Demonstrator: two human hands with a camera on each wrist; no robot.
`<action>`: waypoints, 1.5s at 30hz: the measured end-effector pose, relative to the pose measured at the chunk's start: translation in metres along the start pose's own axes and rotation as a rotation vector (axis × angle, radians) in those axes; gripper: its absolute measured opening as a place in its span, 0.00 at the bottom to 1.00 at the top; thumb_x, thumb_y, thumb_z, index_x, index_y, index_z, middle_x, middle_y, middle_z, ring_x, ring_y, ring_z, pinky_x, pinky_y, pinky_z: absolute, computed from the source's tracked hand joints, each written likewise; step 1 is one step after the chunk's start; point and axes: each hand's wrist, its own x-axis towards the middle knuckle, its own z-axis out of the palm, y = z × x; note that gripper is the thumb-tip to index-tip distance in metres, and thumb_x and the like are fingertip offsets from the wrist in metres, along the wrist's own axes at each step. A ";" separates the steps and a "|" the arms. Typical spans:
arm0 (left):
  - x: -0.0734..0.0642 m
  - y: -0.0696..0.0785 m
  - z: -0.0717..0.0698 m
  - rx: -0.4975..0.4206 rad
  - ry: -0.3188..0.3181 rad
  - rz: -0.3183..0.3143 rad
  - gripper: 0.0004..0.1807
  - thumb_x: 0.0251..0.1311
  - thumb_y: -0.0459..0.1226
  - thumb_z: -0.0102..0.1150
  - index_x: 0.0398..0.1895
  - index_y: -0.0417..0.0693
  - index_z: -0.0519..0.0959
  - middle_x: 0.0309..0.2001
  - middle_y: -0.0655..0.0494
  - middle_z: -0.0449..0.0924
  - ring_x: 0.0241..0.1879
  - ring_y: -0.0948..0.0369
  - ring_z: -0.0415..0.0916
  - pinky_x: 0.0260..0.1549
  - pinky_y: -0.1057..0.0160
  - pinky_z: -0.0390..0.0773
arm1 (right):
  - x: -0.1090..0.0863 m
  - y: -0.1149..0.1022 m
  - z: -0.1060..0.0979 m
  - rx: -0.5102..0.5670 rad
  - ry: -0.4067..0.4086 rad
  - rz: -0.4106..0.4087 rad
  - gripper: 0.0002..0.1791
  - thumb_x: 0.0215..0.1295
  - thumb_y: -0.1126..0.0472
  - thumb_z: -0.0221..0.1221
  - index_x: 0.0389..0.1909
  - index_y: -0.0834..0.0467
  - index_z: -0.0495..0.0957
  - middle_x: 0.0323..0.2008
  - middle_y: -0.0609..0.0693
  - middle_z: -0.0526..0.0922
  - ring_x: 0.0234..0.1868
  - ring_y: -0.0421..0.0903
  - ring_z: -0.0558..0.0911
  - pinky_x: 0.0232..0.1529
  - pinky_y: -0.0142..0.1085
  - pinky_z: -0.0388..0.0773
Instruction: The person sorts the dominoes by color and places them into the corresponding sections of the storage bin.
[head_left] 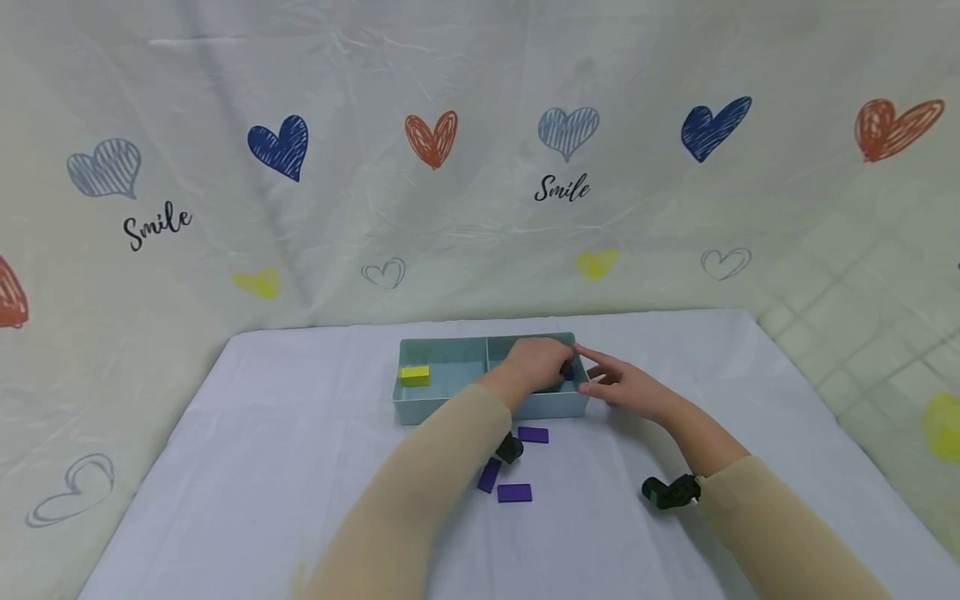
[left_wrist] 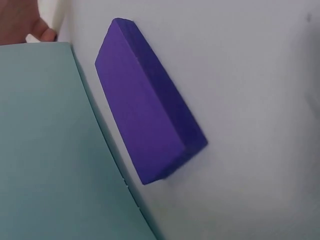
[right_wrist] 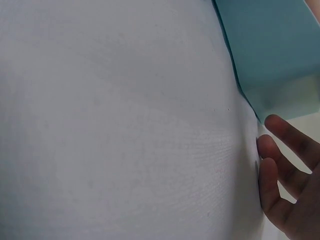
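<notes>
A grey-blue two-compartment box (head_left: 442, 409) stands on the table. My left hand (head_left: 536, 360) reaches down into its right compartment with fingers curled at a purple block (head_left: 568, 374) by the right wall; the fingertips are partly hidden. My right hand (head_left: 626, 385) is at the box's right end, fingers spread and relaxed, with fingertips against or close to the wall. In the right wrist view its fingers (right_wrist: 270, 180) are beside the box corner. A yellow block (head_left: 415, 376) lies in the left compartment.
Purple blocks lie on the white cloth before the box: one near its front wall (left_wrist: 140, 110), one tilted (head_left: 489, 476) by the left sleeve, and another (head_left: 514, 493) nearer me. A cloth backdrop (head_left: 480, 233) with printed hearts hangs behind the table.
</notes>
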 end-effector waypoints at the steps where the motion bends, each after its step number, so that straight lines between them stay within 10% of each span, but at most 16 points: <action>1: 0.000 0.000 0.000 0.005 -0.001 0.000 0.05 0.65 0.47 0.63 0.37 0.61 0.79 0.32 0.69 0.78 0.32 0.68 0.74 0.34 0.66 0.78 | 0.000 0.000 0.000 -0.001 0.000 0.001 0.41 0.70 0.47 0.59 0.79 0.44 0.51 0.65 0.67 0.69 0.60 0.61 0.74 0.51 0.50 0.78; 14: -0.006 -0.008 -0.001 -0.007 0.015 -0.032 0.16 0.65 0.49 0.63 0.55 0.62 0.80 0.46 0.68 0.82 0.42 0.68 0.77 0.42 0.64 0.80 | 0.000 0.000 0.000 -0.008 -0.002 0.005 0.42 0.70 0.46 0.59 0.79 0.43 0.50 0.66 0.67 0.68 0.61 0.62 0.73 0.52 0.52 0.78; 45: -0.016 -0.014 -0.003 -0.081 -0.025 -0.059 0.16 0.68 0.43 0.60 0.58 0.58 0.82 0.55 0.65 0.82 0.54 0.65 0.78 0.52 0.62 0.78 | -0.001 -0.002 0.000 -0.013 -0.001 0.013 0.42 0.70 0.45 0.59 0.79 0.42 0.50 0.66 0.68 0.67 0.62 0.63 0.72 0.54 0.54 0.76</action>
